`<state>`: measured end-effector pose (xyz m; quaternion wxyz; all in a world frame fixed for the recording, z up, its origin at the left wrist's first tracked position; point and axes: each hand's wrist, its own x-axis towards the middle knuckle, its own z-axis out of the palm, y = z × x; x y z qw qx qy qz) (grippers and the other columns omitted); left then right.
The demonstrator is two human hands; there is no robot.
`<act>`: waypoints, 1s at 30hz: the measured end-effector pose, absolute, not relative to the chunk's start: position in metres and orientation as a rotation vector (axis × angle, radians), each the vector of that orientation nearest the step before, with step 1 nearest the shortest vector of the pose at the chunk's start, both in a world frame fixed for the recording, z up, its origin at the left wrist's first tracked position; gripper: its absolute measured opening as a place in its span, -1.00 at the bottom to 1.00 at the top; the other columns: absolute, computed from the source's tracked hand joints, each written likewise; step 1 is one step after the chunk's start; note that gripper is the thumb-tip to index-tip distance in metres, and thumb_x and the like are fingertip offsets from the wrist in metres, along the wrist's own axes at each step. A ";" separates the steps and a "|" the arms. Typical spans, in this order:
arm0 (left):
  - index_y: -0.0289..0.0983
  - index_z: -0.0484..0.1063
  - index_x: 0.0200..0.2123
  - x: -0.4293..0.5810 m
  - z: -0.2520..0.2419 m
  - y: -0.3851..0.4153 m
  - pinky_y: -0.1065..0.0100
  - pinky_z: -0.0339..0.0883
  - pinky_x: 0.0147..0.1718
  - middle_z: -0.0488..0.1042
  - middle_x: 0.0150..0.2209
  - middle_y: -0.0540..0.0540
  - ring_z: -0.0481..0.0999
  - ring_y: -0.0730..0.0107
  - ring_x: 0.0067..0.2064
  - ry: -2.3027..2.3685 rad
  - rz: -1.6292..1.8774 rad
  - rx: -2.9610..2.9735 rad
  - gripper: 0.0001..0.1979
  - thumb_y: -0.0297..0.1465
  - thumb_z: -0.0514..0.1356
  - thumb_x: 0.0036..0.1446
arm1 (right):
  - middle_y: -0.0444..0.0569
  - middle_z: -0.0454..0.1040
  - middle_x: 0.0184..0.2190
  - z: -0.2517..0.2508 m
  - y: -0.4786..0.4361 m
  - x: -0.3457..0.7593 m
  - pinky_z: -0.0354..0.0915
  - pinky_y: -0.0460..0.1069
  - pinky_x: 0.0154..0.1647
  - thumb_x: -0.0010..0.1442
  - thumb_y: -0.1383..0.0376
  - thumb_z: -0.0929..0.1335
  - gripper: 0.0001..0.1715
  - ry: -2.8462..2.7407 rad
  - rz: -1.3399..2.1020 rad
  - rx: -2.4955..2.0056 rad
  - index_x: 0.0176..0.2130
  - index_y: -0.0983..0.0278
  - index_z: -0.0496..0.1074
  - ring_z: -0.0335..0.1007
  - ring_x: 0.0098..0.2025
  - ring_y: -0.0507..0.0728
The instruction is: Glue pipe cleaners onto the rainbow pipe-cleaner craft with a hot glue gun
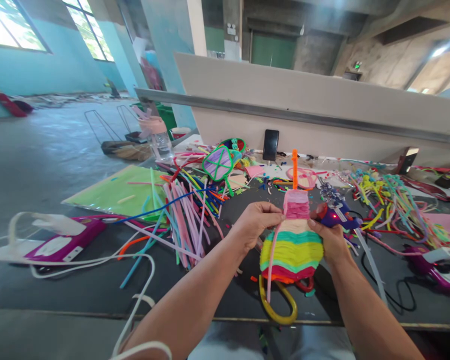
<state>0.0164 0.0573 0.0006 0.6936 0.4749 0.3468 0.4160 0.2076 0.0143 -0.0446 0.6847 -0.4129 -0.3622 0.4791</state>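
Note:
In front of me a striped pipe-cleaner craft point(292, 250) stands tilted above the table, with yellow, teal, red and pink bands and an orange stem point(295, 170) on top. My left hand point(257, 222) pinches a pink pipe cleaner point(272, 260) at the craft's upper left edge, and its loose end hangs down over the bands. My right hand point(332, 242) has its thumb at the right edge and also grips a purple glue gun point(337, 216) with a red light. A clear glue stick point(371, 265) trails from the gun. A yellow loop point(279, 305) sits below the craft.
Loose pipe cleaners point(187, 215) lie in a bundle on the left, beside a green sheet point(123, 192). Purple power strips point(65, 240) with white cables lie at the left. A phone point(271, 145) leans against the back panel. More pipe cleaners point(397, 200) are heaped at the right.

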 end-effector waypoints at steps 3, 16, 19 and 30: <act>-0.34 0.47 -0.55 0.017 0.005 0.052 0.49 0.21 -0.58 0.42 -0.65 0.03 0.35 0.57 -0.61 0.756 0.945 1.012 -0.76 -0.38 0.42 -0.34 | -0.16 0.57 -0.39 -0.050 0.015 0.211 0.37 0.06 -0.32 -0.06 0.27 0.50 -0.67 -0.868 1.109 -0.887 -0.24 0.18 0.43 0.50 -0.40 0.13; -0.33 0.50 -0.49 -0.050 0.040 -0.062 0.48 0.20 -0.52 0.44 -0.57 0.03 0.36 0.52 -0.53 1.177 1.279 1.451 -0.87 -0.39 0.28 -0.16 | -0.13 0.53 -0.18 0.007 -0.070 0.186 0.31 -0.03 -0.34 0.06 0.32 0.45 -0.77 -1.252 1.058 -0.653 -0.32 0.16 0.32 0.48 -0.35 0.06; -0.34 0.51 -0.50 -0.051 0.034 -0.098 0.46 0.23 -0.49 0.46 -0.54 -0.01 0.38 0.48 -0.48 1.256 1.344 1.545 -0.89 -0.41 0.25 -0.14 | -0.18 0.51 -0.24 -0.003 -0.114 0.161 0.33 -0.02 -0.32 0.10 0.33 0.42 -0.81 -1.281 1.005 -0.659 -0.32 0.15 0.31 0.45 -0.40 0.03; -0.34 0.45 -0.55 -0.065 0.019 -0.145 0.51 0.19 -0.63 0.43 -0.67 0.03 0.34 0.57 -0.66 0.870 1.087 0.949 -0.75 -0.43 0.43 -0.36 | -0.11 0.51 -0.22 0.001 -0.198 0.123 0.32 0.02 -0.24 0.13 0.25 0.39 -0.85 -1.379 0.997 -0.787 -0.42 0.20 0.32 0.40 -0.41 0.03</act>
